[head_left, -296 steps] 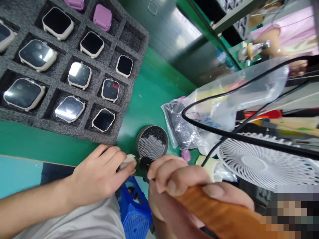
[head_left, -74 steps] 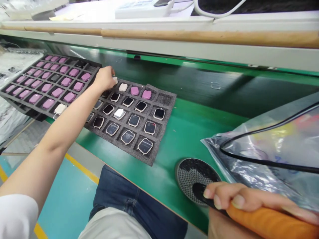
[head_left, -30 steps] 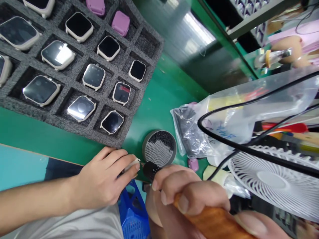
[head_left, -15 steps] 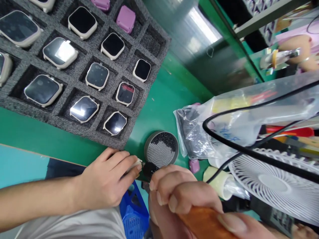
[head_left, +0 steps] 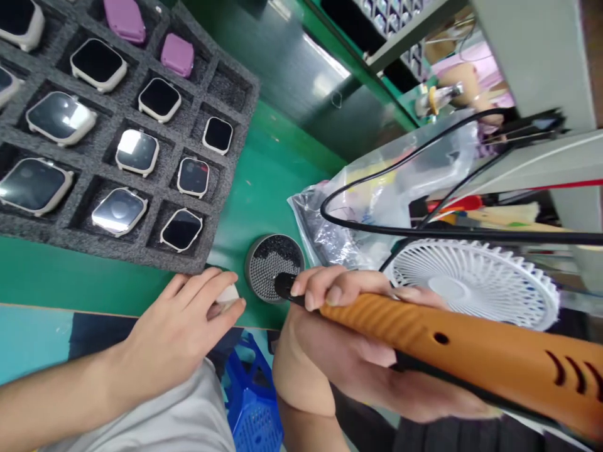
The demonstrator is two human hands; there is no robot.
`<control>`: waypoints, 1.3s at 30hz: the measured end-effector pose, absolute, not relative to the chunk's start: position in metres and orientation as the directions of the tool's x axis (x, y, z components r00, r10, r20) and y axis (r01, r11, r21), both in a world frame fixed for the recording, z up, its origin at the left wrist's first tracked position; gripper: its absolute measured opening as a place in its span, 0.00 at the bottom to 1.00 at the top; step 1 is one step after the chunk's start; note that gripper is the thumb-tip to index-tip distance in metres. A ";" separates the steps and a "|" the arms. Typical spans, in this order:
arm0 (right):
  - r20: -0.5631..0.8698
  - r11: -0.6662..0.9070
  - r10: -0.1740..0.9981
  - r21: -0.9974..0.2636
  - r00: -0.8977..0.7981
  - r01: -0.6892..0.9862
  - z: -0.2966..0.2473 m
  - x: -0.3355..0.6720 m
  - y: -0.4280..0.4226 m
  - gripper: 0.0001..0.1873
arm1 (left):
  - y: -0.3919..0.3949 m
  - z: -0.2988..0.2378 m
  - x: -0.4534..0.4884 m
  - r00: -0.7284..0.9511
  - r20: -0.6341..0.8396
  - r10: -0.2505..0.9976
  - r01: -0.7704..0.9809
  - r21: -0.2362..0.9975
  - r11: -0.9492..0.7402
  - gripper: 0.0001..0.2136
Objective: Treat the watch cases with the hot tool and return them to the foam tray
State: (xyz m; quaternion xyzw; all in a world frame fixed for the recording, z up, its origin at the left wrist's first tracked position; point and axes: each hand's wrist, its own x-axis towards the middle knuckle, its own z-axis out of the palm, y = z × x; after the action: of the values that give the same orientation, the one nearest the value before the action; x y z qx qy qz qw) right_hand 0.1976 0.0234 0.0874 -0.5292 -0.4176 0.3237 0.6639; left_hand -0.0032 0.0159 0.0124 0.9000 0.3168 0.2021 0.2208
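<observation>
My left hand (head_left: 181,320) is closed round a small off-white smartwatch case (head_left: 228,296) near the bench's front edge; the fingers hide most of it. In my right hand (head_left: 325,348) I grip an orange power tool (head_left: 452,348), which looks like an electric screwdriver. Its black nose (head_left: 285,285) lies over a round grey dish (head_left: 249,273). Inside that dish is a perforated plate with small dark pieces, likely screws, heaped at the back. Left of the dish, a grey foam tray (head_left: 115,245) holds several white-framed smartwatches and two purple watch cases (head_left: 178,54).
A clear plastic bag (head_left: 339,235) lies right of the dish, with black cables (head_left: 367,227) looped above it. A white fan (head_left: 452,282) stands further right. Below the bench edge is a blue plastic stool (head_left: 254,402). Another person's hand (head_left: 464,85) shows at the upper right.
The tool's nose has left the watch case and moved over the dish, the tool turning more level. My left hand keeps the case, slightly further left in view. The whole view has shifted.
</observation>
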 end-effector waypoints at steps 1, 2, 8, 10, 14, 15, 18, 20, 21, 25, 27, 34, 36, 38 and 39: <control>0.230 0.267 0.848 -0.964 0.478 -0.009 0.084 0.196 0.025 0.23 | 0.016 0.012 -0.003 0.708 0.231 0.668 0.485 0.528 -0.697 0.20; 0.241 0.292 0.830 -0.956 0.503 -0.022 0.082 0.193 0.026 0.23 | 0.015 0.012 -0.002 0.701 0.234 0.674 0.491 0.528 -0.693 0.20; 0.243 0.295 0.826 -0.955 0.508 -0.022 0.078 0.187 0.029 0.23 | 0.011 0.009 0.003 0.679 0.240 0.693 0.540 0.476 -0.694 0.17; 0.233 0.278 0.829 -0.961 0.509 -0.012 0.077 0.189 0.030 0.24 | 0.011 0.009 0.004 0.672 0.262 0.693 0.533 0.479 -0.697 0.16; 0.274 0.296 0.832 -0.955 0.482 0.033 0.073 0.192 0.030 0.26 | 0.012 0.009 0.002 0.670 0.271 0.691 0.511 0.508 -0.694 0.16; 0.282 0.300 0.834 -0.953 0.475 0.040 0.072 0.192 0.030 0.26 | 0.012 0.009 0.002 0.669 0.274 0.691 0.507 0.511 -0.694 0.17; 0.273 0.290 0.834 -0.956 0.480 0.039 0.071 0.191 0.031 0.26 | 0.011 0.008 0.001 0.665 0.283 0.691 0.500 0.518 -0.694 0.17; 0.275 0.298 0.823 -0.954 0.497 0.035 0.071 0.190 0.031 0.28 | 0.011 0.007 0.001 0.664 0.287 0.691 0.498 0.520 -0.694 0.17; 0.273 0.299 0.818 -0.954 0.507 0.032 0.072 0.189 0.031 0.31 | 0.011 0.007 0.002 0.663 0.288 0.691 0.498 0.519 -0.694 0.17; 0.282 0.314 0.816 -0.949 0.504 0.022 0.071 0.188 0.030 0.36 | 0.013 0.007 0.003 0.657 0.298 0.693 0.501 0.513 -0.696 0.16; 0.280 0.314 0.822 -0.949 0.495 0.016 0.070 0.189 0.030 0.36 | 0.013 0.008 0.003 0.656 0.306 0.690 0.499 0.510 -0.701 0.16; 0.281 0.307 0.830 -0.951 0.481 0.026 0.076 0.189 0.030 0.31 | 0.011 0.005 -0.001 0.679 0.296 0.671 0.466 0.532 -0.706 0.16; 0.273 0.293 0.828 -0.955 0.489 0.037 0.084 0.189 0.027 0.27 | 0.011 0.004 -0.003 0.697 0.285 0.658 0.449 0.541 -0.711 0.17; 0.247 0.245 0.830 -0.967 0.500 0.069 0.090 0.188 0.020 0.22 | 0.011 0.004 -0.003 0.710 0.273 0.649 0.439 0.549 -0.711 0.17; 0.250 0.237 0.827 -0.967 0.504 0.091 0.092 0.188 0.017 0.20 | 0.012 0.004 -0.003 0.713 0.265 0.650 0.441 0.552 -0.708 0.17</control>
State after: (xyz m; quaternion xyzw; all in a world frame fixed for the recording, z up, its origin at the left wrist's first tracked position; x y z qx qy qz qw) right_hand 0.1877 0.0168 0.0915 -0.5529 -0.4150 0.2755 0.6680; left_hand -0.0034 0.0118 0.0039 0.8961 0.3042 0.2262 0.2310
